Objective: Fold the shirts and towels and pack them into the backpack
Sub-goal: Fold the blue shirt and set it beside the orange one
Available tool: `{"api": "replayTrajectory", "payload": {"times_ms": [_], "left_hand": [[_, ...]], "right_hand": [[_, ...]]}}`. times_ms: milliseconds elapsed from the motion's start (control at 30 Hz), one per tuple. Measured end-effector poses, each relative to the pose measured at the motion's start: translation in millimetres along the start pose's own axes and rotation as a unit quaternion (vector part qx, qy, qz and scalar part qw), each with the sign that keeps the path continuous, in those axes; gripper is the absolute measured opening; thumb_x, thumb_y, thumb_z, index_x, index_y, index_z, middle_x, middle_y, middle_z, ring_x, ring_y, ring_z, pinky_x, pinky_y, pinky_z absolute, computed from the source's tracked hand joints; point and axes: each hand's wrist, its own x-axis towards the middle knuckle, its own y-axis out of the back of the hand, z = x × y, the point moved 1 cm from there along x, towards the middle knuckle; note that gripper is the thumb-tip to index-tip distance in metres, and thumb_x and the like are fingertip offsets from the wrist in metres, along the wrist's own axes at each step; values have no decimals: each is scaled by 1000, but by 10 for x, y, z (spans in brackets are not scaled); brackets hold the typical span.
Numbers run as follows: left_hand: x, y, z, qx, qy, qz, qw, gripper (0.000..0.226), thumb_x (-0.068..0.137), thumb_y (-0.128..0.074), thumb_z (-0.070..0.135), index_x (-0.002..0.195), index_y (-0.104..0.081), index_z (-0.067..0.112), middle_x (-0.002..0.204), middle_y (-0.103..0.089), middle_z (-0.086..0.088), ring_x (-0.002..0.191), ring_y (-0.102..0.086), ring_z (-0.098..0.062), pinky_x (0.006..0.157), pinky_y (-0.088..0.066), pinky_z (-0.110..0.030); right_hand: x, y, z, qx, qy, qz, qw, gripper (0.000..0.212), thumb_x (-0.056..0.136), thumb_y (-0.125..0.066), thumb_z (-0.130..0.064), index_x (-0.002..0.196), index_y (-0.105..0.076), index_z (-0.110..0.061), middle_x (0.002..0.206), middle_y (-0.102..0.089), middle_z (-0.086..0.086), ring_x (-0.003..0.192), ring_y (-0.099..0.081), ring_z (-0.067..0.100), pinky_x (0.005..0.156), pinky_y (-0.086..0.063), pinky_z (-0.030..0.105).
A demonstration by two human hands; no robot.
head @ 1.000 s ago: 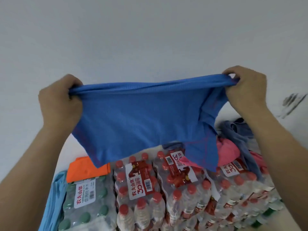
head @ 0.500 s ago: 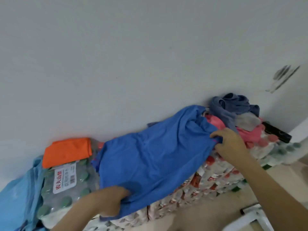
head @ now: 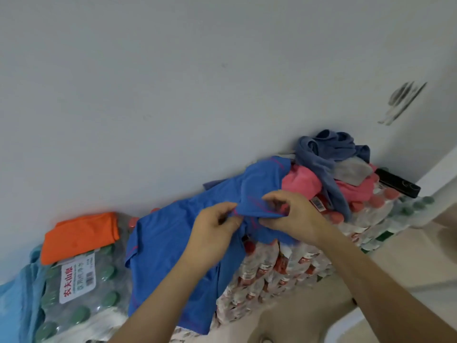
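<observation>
Smooth matt cloth blue shirt (head: 168, 243)

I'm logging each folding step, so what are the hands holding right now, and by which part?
The left hand and right hand both pinch the blue shirt, side by side at a bunched, red-stitched seam.

Lying spread over bottle packs (head: 272, 268) and hanging off their front edge: a blue shirt (head: 170, 246) with pink stitching, being pinched at a bunched fold near its right end by left hand (head: 215, 229) and right hand (head: 294, 216). Resting flat just left, a folded orange cloth (head: 79, 236). Heaping crumpled on the right: pink cloth (head: 301, 184), slate-blue garment (head: 321, 154), grey cloth (head: 351, 170).
</observation>
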Motion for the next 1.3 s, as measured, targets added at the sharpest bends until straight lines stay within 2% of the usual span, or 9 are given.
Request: {"api": "replayTrajectory", "payload": {"times_ms": [133, 433, 600, 733, 800, 933, 1067, 1200, 1300], "left_hand": [[78, 97, 102, -182, 114, 65, 974, 28, 96, -51, 20, 92, -62, -5, 96, -67, -27, 89, -63, -32, 88, -49, -52], [74, 269, 224, -306, 147, 132, 931, 22, 97, -46, 15, 100, -68, 15, 94, -74, -4, 84, -71, -15, 60, -55, -24], [33, 361, 242, -308, 122, 118, 936, 24, 95, -47, 13, 110, -66, 15, 105, -72, -7, 94, -69, -18, 67, -56, -26], [24, 547, 235, -305, 62, 89, 946, 42, 66, -69, 4, 108, -64, 3, 106, -69, -14, 97, -66, -27, 78, -55, -33], [39, 686, 263, -273, 71, 102, 954, 52, 50, -75, 13, 100, -59, 13, 97, -67, -9, 85, -64, -24, 69, -51, -31], [105, 776, 483, -32, 42, 24, 998, 73, 58, -79, 39, 124, -49, 30, 117, -63, 3, 106, -63, -9, 87, -52, -28], [162, 623, 632, 161, 50, -107, 980, 29, 78, -76, 32, 97, -67, 12, 74, -67, -7, 66, -65, -21, 62, -53, -37], [46, 917, 746, -10, 29, 6, 1000, 32, 74, -77, 28, 82, -68, -3, 71, -62, -15, 64, -56, -23, 59, -45, -33], [-121, 1142, 965, -167, -5, 43, 985, 15, 69, -75, 4, 84, -76, 9, 86, -73, -10, 77, -69, -19, 65, -55, -27]], "right_hand": [[-6, -164, 182, 166, -32, -70, 983, 32, 80, -77, -16, 110, -67, -17, 109, -69, -2, 104, -64, 13, 89, -53, 34], [237, -360, -24, 300, -29, -126, 945, 34, 79, -76, -18, 105, -66, 1, 107, -68, 23, 100, -66, 33, 91, -51, 51], [359, -359, -93, 376, -37, -77, 923, 20, 92, -56, -5, 101, -67, -19, 99, -72, 1, 93, -68, 14, 85, -53, 35], [405, -279, -281, 333, 35, -87, 938, 25, 99, -46, -9, 118, -57, -20, 111, -67, 2, 107, -63, 12, 90, -51, 25], [443, -213, -395, 265, 85, -97, 955, 16, 99, -48, -14, 113, -56, -13, 106, -66, 13, 104, -63, 24, 92, -51, 41], [479, -82, -751, 144, 149, -160, 965, 5, 92, -61, -23, 97, -60, -22, 87, -68, 13, 84, -65, 30, 79, -53, 48], [514, 116, -1054, 106, 180, -188, 960, 23, 80, -75, -12, 95, -62, -24, 87, -68, -4, 75, -64, 5, 68, -51, 20], [557, 265, -961, 44, 121, -223, 966, 51, 77, -76, -10, 114, -50, -32, 102, -63, -13, 84, -62, -2, 71, -50, 16], [526, 118, -823, -10, 101, -189, 977, 29, 82, -65, -7, 99, -60, -29, 81, -65, -20, 69, -60, -6, 59, -44, 11]]}}
